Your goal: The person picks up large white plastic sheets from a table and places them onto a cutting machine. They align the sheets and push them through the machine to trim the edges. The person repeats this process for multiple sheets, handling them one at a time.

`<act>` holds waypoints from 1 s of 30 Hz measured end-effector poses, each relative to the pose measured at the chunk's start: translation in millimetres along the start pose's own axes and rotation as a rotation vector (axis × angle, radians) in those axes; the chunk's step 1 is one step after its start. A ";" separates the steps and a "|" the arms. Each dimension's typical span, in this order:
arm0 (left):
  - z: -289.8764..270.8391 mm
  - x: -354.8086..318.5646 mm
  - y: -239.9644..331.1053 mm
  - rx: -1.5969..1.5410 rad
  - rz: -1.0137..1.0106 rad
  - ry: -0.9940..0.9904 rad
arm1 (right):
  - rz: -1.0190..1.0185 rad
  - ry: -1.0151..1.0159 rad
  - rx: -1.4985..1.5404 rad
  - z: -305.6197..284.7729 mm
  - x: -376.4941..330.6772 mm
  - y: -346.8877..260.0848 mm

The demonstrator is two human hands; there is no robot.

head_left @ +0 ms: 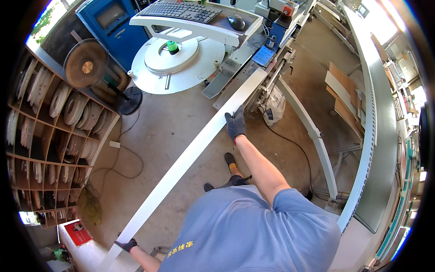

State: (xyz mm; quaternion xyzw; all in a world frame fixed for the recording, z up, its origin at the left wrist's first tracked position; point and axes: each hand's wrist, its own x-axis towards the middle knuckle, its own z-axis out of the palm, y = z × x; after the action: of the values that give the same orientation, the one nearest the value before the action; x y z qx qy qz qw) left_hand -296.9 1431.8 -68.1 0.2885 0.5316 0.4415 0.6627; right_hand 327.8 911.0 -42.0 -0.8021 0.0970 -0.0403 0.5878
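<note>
Long white panel (pixel 195 149) held slanting, far end on the edge-banding machine (pixel 253 59). Right gloved hand (pixel 235 124) gripping near machine, left gloved hand (pixel 126 245) at end farthest from it.

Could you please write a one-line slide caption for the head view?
Gloved right hand and left hand hold a long white board at the machine.

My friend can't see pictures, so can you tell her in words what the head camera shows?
A person in a blue shirt holds a long white board with both gloved hands, the right hand near its far end and the left hand near its close end. The far end rests on a workshop machine, with a round white table and a standing fan beside it.
</note>
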 end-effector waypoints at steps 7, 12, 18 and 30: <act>72.6 -34.3 -97.1 -0.107 -0.099 0.225 | 0.108 -0.392 -0.469 1.7 66.8 -30.7; 119.9 -46.1 -132.4 -0.103 -0.065 0.218 | 0.179 -0.296 -0.352 3.4 112.5 -17.0; 131.9 -65.1 -144.4 -0.076 -0.125 0.219 | 0.214 -0.352 -0.265 -16.3 137.4 -46.1; 242.9 -149.9 -212.5 -0.069 -0.173 0.129 | 0.012 -0.069 -0.549 -40.9 254.8 17.4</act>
State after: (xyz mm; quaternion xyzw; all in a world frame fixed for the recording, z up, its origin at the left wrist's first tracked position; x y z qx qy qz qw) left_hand -11.4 1225.0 -116.6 0.1896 0.5803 0.4185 0.6724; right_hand 567.8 815.9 -58.7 -0.9318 0.0890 0.0182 0.3515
